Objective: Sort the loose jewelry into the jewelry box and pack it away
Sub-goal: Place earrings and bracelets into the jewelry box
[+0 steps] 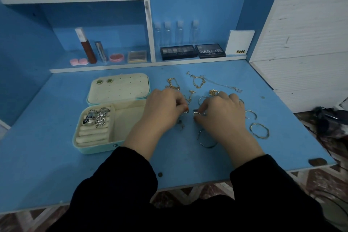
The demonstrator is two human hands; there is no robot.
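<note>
Jewelry box (98, 147) lies open on the counter (56, 165) just to the left of both hands, and the next move depends on that. The left hand (162, 107) is curled palm down, its thumb and fingertip seemingly pinching a small ring (186, 111) against the surface. The right hand (220, 113) is curled the same way a little to the right, its fingertips closing on an open ring (195, 114); the backs of the hands hide most of both grips, so I read them as pinches rather than see them plainly. The two rings sit near each other between the hands. Of the two, the left hand is clearly nearer the box, its forearm running beside the right wall of the base. Just past that wall is the plain compartment (128, 120), and further left are the ring rolls (90, 133), whose far end already holds several silver rings (96, 117). The box runs away from the person, with the base near and the padded lid (118, 88) laid flat beyond it, carrying two green studs (103, 81). A ring from either hand would probably travel leftward, the right hand's having further to go. Around the hands lie a silver bangle (208, 140) just toward the person, a wavy gold bangle (259, 130) out to the right, and gold chains (172, 84) beyond the knuckles.
</note>
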